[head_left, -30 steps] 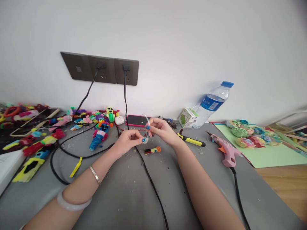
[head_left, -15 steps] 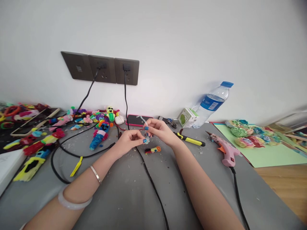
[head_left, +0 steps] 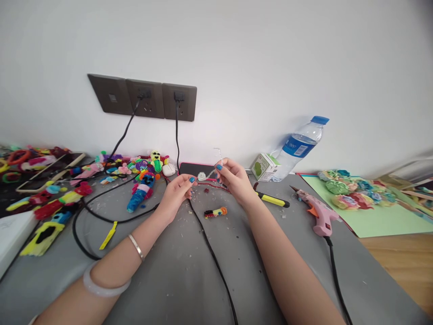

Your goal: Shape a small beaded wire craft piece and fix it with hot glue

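A silvery tinsel pipe cleaner (head_left: 201, 176) stretches between my hands, its left end wound into a small round coil. My left hand (head_left: 178, 192) pinches at the coil's left edge with thumb and forefinger. The straight part runs right into the closed fingertips of my right hand (head_left: 233, 179), and its loose bent end sticks up above them. Below, on the grey table, lies a small yellow, red and black pipe-cleaner figure (head_left: 215, 212). Behind the coil are a dark red pipe cleaner (head_left: 216, 186) and a phone (head_left: 192, 171) with a pink edge.
Pliers with yellow handles (head_left: 274, 199), a pink glue gun (head_left: 321, 216), a small box (head_left: 265, 167) and a leaning water bottle (head_left: 297, 149) are on the right. Colourful pipe-cleaner figures (head_left: 142, 189) crowd the left. A black cable (head_left: 213, 253) crosses the table.
My hands have moved apart, the right one slightly to the right. The coil, earlier low at my left fingertips, is now higher and in plain view between my hands.
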`<state>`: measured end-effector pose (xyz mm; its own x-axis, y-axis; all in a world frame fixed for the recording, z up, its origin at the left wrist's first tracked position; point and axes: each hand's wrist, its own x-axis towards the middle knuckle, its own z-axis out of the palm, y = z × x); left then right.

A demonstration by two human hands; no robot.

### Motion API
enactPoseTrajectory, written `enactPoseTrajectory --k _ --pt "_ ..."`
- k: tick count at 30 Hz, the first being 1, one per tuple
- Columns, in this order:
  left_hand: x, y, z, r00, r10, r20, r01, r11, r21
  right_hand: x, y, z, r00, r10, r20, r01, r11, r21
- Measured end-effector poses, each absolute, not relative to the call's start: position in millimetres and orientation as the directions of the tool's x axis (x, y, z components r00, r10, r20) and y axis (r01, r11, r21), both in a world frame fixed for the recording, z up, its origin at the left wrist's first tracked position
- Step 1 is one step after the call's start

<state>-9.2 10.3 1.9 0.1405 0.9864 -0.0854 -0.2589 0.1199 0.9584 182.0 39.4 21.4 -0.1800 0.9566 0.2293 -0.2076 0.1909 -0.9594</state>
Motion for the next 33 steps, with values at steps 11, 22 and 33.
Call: enactPoseTrajectory --k 11,22,33 --pt "-7.5 8.8 3.0 0.071 0.997 -0.042 -0.293 0.061 0.954 180.4 36.5 22.6 -0.266 0.945 0.189 -0.173 0.146 -0.974" --pt "-8.8 10.9 -2.1 0.073 0.995 0.065 -0.159 -0.053 0.986 181.2 35.5 22.2 -0.331 0.927 0.175 -0.132 0.139 -0.982" --pt "-9.1 10.8 -1.7 0.152 0.981 0.119 -0.035 -0.115 0.993 179.8 34.2 23.4 -0.364 0.917 0.164 -0.098 0.137 -0.986"
